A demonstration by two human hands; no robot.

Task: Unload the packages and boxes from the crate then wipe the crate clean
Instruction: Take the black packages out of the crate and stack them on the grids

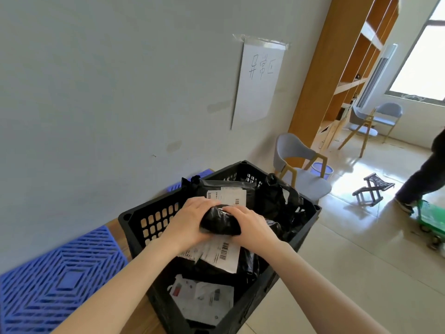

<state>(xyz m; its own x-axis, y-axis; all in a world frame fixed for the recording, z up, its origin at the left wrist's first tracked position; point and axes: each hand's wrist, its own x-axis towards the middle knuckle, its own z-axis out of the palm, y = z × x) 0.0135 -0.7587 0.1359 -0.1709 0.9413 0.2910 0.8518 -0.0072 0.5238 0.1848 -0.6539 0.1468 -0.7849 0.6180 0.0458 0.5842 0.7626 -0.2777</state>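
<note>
A black slotted plastic crate stands in front of me, filled with several black plastic mail packages. One large package with white barcode labels lies at the back; another labelled one lies under my hands. A pale package sits at the crate's near end. My left hand and my right hand both grip a small black package between them, just above the crate's contents.
Blue plastic pallets lie against the grey wall on the left. A grey chair and a blue bucket stand behind the crate. On the tiled floor to the right are a small folding stool, a green cart and a person's leg.
</note>
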